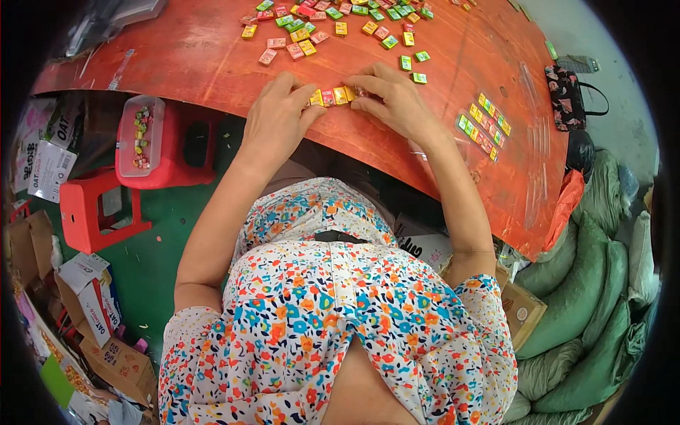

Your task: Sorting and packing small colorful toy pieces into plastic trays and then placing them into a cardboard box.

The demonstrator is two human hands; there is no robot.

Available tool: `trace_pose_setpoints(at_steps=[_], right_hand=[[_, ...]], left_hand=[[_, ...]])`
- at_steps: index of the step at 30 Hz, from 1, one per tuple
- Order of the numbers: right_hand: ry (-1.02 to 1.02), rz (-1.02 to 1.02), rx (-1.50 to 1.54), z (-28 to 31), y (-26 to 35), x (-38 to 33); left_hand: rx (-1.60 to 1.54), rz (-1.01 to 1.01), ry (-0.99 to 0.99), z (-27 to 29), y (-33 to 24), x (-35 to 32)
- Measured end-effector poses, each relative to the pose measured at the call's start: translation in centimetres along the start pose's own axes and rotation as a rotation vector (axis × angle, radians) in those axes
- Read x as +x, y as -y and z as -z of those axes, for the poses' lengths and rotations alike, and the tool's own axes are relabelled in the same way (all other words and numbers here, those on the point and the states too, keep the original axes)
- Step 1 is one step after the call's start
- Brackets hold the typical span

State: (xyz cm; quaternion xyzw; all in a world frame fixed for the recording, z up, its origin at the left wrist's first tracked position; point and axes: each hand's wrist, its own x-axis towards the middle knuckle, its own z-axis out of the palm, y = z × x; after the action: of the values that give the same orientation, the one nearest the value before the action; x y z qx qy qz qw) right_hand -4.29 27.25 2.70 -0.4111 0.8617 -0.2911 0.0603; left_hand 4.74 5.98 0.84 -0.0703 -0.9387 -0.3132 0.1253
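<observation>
Near the front edge of the red table (234, 74), a short row of small yellow and red boxes (329, 97) lies between my hands. My left hand (282, 110) pinches the row's left end with thumb and fingers. Its right end is gripped by my right hand (397, 103), whose fingers partly cover the last box. Beyond my hands are several loose small boxes (307, 47) in red, green and yellow, scattered across the far side of the table. To the right, filled rows of the same boxes (484, 127) lie side by side.
Clear plastic strips (540, 163) lie along the table's right side. A clear tub (140, 138) with small boxes sits on a red stool (173, 156) at the left, beside another red stool (99, 212). Green sacks (577, 269) and cardboard boxes (124, 361) crowd the floor.
</observation>
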Motion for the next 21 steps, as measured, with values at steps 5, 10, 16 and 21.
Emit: trace_pose_setpoints(at_steps=[5,10,16,21], right_hand=[[-0.067,-0.018,-0.04,-0.4,0.2,-0.5],[-0.161,0.056,-0.035,0.4,0.1,-2.5],[-0.157,-0.076,-0.048,5.8,-0.4,-9.8],[-0.141,-0.223,-0.086,6.7,-1.5,-14.1]], left_hand=[[-0.007,-0.109,-0.038,-0.4,-1.1,0.9],[-0.016,-0.114,0.006,-0.4,-2.9,1.7],[-0.172,-0.31,0.044,-4.4,-8.5,3.1],[-0.181,-0.369,0.121,-7.7,-11.2,2.9]])
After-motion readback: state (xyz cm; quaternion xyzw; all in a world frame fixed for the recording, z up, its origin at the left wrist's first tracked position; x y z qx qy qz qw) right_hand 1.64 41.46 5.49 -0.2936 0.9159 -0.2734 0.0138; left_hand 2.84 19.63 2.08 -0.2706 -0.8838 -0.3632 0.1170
